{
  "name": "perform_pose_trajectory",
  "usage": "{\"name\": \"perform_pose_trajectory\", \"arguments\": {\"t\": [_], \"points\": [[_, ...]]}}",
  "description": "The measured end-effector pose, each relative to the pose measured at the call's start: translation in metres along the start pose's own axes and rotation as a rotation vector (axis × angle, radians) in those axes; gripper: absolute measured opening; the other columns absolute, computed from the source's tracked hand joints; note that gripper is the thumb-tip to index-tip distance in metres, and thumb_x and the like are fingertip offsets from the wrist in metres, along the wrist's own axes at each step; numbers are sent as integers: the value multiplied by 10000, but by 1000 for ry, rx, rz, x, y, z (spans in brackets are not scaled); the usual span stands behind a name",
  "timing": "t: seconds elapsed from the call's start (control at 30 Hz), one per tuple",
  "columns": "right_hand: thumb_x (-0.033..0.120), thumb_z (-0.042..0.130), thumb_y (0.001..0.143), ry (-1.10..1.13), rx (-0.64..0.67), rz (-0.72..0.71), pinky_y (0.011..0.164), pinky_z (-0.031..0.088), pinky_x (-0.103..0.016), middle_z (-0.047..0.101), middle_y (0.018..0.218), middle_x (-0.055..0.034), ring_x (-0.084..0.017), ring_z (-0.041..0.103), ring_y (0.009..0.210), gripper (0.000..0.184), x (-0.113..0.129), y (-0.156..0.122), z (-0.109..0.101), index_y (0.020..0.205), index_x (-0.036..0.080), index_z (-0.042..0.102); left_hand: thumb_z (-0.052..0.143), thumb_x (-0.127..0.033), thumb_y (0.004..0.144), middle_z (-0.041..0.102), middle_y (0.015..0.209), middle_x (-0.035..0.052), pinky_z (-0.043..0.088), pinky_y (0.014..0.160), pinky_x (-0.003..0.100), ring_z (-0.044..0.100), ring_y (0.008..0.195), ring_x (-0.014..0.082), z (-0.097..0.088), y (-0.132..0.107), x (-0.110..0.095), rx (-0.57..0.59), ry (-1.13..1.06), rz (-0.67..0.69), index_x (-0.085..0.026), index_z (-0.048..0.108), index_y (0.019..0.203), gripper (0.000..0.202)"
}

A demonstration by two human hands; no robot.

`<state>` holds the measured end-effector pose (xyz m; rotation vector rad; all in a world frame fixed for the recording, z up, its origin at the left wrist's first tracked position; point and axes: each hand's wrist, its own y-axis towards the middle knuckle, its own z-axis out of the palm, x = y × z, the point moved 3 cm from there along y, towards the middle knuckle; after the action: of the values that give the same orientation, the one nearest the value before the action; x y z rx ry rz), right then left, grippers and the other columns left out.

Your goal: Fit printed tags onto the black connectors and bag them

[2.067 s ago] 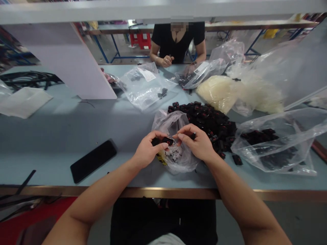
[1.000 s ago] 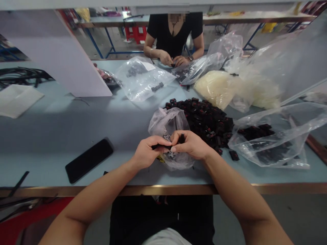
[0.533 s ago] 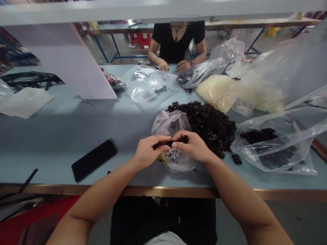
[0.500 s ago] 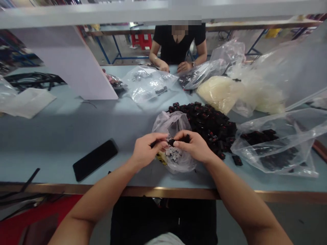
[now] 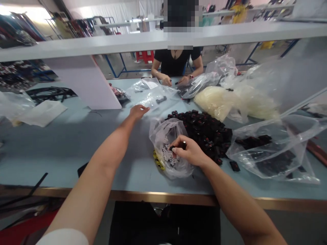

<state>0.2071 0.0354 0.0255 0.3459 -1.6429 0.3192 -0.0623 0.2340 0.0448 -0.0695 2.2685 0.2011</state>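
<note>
My left hand [image 5: 139, 111] is stretched forward at the near edge of a clear plastic bag [image 5: 153, 96] with a few black pieces in it. Thumb and fingertips come together there; whatever they hold, if anything, is too small to make out. Over an open clear bag [image 5: 167, 127] of small white pieces [image 5: 167, 154], my right hand [image 5: 190, 149] pinches a small black plastic part [image 5: 172, 148]. Another black piece [image 5: 184, 145] shows by its curled fingers. Just beyond this hand lies a heap of black plastic parts [image 5: 204, 127] with red bits.
On the right stand a clear bag of black parts [image 5: 276, 160] and cream-coloured bags [image 5: 214, 100]. A white divider [image 5: 102, 88] and an overhead shelf [image 5: 114, 44] border the far side. Opposite, a person [image 5: 176, 63] works with both hands. A phone [image 5: 83, 168] is partly behind my left forearm.
My left hand has left my right hand and moved forward and left to the far clear bag. My right hand stays over the open bag with the black part. The view has tilted up.
</note>
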Motion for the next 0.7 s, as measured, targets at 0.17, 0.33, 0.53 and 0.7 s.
{"name": "perform_pose_trajectory", "arguments": {"t": [0.17, 0.33, 0.53, 0.7], "points": [[287, 708, 787, 66, -5, -58, 569, 453, -289, 647, 697, 28, -149, 576, 583, 137, 7, 0, -8, 906, 230, 674, 799, -192, 714, 554, 589, 4, 436, 798, 337, 603, 766, 232, -18, -7, -15, -54, 86, -12, -221, 661, 580, 195], [323, 680, 860, 118, -75, -72, 516, 397, -268, 749, 894, -44, -126, 511, 580, 134, 10, -4, -16, 943, 222, 712, 708, -127, 698, 510, 599, -26, 514, 786, 308, 497, 640, 153, -59, -44, -26, -215, -431, 103, -210, 591, 547, 209], [350, 727, 829, 269, -329, -111, 439, 287, -212, 704, 883, -24, -105, 439, 561, 222, 18, 0, -32, 1014, 240, 675, 623, -155, 772, 456, 526, -67, 639, 858, 399, 425, 493, 82, -90, -119, -7, -71, -1189, -148, -195, 493, 581, 235], [443, 804, 813, 199, -460, -77, 382, 228, -209, 599, 711, 20, -81, 381, 481, 308, 36, 41, -45, 919, 230, 609, 641, -169, 723, 482, 546, -52, 657, 686, 366, 436, 469, 95, -94, -153, 11, 5, -1369, -224, -204, 509, 623, 170]]}}
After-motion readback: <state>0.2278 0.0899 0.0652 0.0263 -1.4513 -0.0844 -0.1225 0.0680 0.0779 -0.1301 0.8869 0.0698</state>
